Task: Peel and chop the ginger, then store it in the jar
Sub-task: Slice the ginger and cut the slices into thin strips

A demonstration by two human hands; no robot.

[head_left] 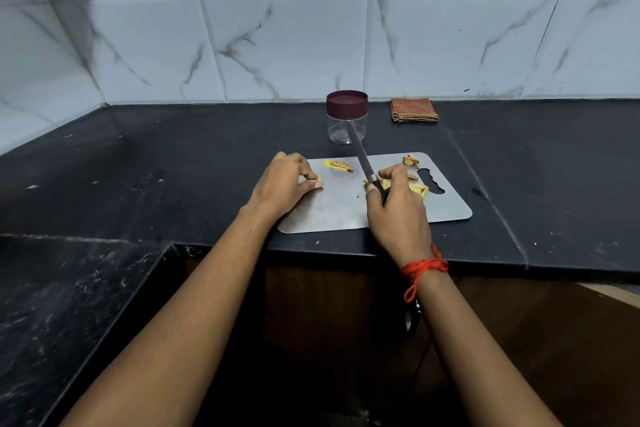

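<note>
A grey cutting board lies on the black counter near its front edge. My right hand grips a dark knife by the handle, its blade pointing away toward the jar. Yellow ginger pieces sit under and beside this hand. My left hand rests at the board's left edge, its fingers curled and pinching a small yellow ginger bit. A partly peeled ginger piece lies at the board's far side. Peel scraps lie near the far right corner. The clear jar with its maroon lid on stands behind the board.
A folded orange checked cloth lies by the tiled wall, right of the jar. The counter turns an L-corner at the left. Its front edge runs just below the board, with a wooden cabinet beneath.
</note>
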